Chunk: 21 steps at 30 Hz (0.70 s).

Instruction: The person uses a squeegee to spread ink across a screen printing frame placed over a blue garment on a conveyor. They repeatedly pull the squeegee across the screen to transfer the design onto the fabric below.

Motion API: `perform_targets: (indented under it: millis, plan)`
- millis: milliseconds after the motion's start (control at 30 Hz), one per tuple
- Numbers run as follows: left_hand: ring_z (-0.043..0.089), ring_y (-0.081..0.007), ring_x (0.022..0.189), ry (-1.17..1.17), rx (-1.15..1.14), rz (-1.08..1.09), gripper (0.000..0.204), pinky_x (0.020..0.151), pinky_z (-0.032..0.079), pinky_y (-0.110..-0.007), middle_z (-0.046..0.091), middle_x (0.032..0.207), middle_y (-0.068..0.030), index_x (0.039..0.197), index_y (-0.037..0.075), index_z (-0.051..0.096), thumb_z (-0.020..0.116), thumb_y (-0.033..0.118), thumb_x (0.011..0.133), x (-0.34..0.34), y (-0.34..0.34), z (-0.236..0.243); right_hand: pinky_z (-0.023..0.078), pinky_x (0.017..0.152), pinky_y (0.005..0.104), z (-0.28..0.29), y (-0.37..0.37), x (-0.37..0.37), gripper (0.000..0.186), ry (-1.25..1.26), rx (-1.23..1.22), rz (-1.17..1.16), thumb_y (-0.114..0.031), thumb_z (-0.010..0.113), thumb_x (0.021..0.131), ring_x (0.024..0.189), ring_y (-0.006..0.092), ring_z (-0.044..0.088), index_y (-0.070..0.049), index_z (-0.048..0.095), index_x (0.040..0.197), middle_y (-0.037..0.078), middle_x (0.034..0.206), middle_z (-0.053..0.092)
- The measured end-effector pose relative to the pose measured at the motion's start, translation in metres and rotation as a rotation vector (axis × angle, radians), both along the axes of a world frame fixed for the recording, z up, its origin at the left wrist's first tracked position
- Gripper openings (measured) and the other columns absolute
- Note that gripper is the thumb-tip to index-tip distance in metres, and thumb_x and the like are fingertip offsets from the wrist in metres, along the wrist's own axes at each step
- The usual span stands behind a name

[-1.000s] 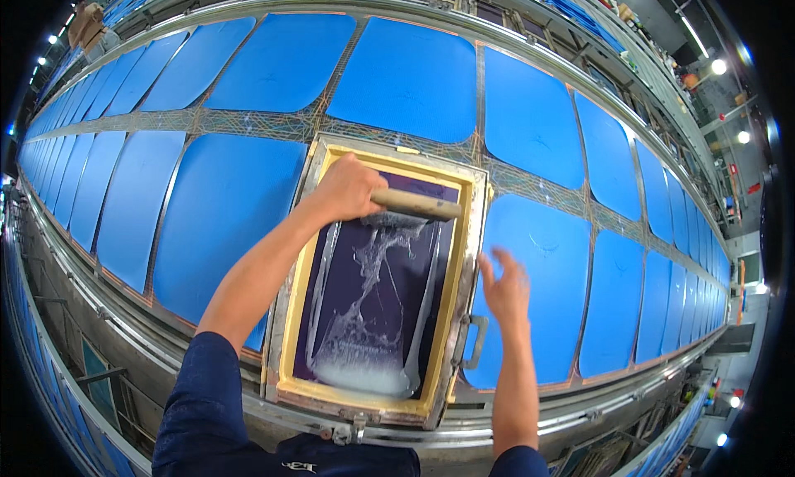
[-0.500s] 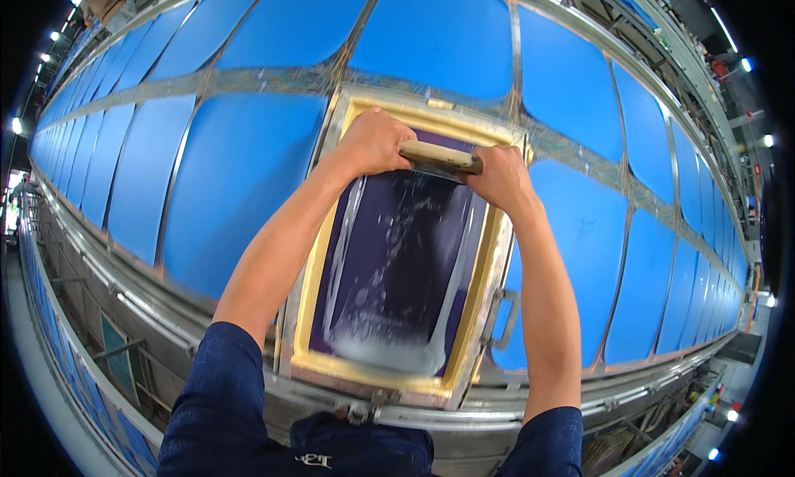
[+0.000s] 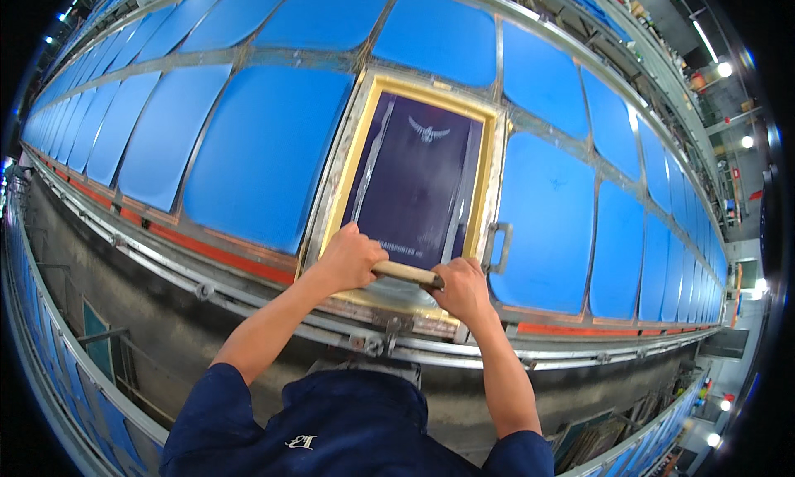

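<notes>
A squeegee with a wooden handle [image 3: 407, 272] lies across the near end of a screen printing frame, and both my hands grip it. My left hand [image 3: 351, 257] is closed round its left end, my right hand [image 3: 464, 288] round its right end. The frame [image 3: 493, 175] has a metal border lined with yellow tape. Inside it the dark purple mesh [image 3: 414, 187] shows a pale winged emblem [image 3: 429, 129] near the far end and light lettering close to the squeegee. Streaks of pale ink run along both sides of the mesh. The squeegee's blade is mostly hidden.
Blue panels [image 3: 269, 146] lie in two rows along a long table, on both sides of the frame. A metal handle [image 3: 499, 247] sticks out from the frame's right side. A metal rail [image 3: 571, 359] runs along the table's near edge.
Both hands have drawn the squeegee from the far end of the frame to its near end. The emblem and lettering now show clearly where pale ink streaked the mesh.
</notes>
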State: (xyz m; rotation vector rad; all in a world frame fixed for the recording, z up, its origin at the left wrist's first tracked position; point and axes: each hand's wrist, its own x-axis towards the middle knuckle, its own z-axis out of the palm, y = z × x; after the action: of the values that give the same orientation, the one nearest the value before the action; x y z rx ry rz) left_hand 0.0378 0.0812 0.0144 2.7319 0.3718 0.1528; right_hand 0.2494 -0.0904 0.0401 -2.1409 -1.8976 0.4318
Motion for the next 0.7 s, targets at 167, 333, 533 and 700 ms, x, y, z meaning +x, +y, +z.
perform_targets:
  millis: [167, 333, 533, 700]
  plan:
    - [0.064, -0.0229, 0.076, -0.089, 0.085, 0.079, 0.025, 0.080, 0.044, -0.038, 0.070, 0.080, -0.0001, 0.085, 0.016, 0.074, 0.084, 0.031, 0.068, 0.115, 0.131, 0.009, 0.049, 0.086, 0.0432, -0.001, 0.135, 0.112, 0.023, -0.156, 0.036, -0.051, -0.018, 0.081, 0.073, 0.090, 0.0323, 0.066, -0.008, 0.070, 0.091, 0.012, 0.079, 0.068]
    - [0.069, -0.0312, 0.088, -0.013, 0.125, 0.157, 0.036, 0.090, 0.049, -0.043, 0.074, 0.088, -0.0095, 0.096, 0.014, 0.077, 0.086, 0.038, 0.071, 0.207, 0.254, -0.002, 0.054, 0.089, 0.0471, -0.012, 0.272, 0.216, 0.030, -0.235, -0.109, -0.047, -0.026, 0.082, 0.075, 0.097, 0.0344, 0.069, -0.010, 0.073, 0.099, 0.016, 0.089, 0.072]
    - [0.070, -0.0358, 0.093, -0.022, 0.057, 0.193, 0.048, 0.090, 0.052, -0.046, 0.075, 0.094, -0.0142, 0.105, 0.013, 0.078, 0.087, 0.045, 0.070, 0.238, 0.290, -0.021, 0.055, 0.084, 0.0488, -0.010, 0.305, 0.235, 0.037, -0.014, -0.095, -0.137, -0.034, 0.084, 0.077, 0.091, 0.0402, 0.070, -0.004, 0.074, 0.097, 0.020, 0.091, 0.073]
    - [0.069, -0.0347, 0.086, -0.079, 0.076, 0.166, 0.045, 0.088, 0.052, -0.046, 0.074, 0.086, -0.0133, 0.102, 0.012, 0.078, 0.087, 0.041, 0.069, 0.223, 0.260, -0.008, 0.055, 0.082, 0.0481, -0.010, 0.275, 0.220, 0.034, -0.019, -0.024, -0.134, -0.028, 0.085, 0.076, 0.089, 0.0412, 0.069, -0.003, 0.074, 0.095, 0.022, 0.087, 0.072]
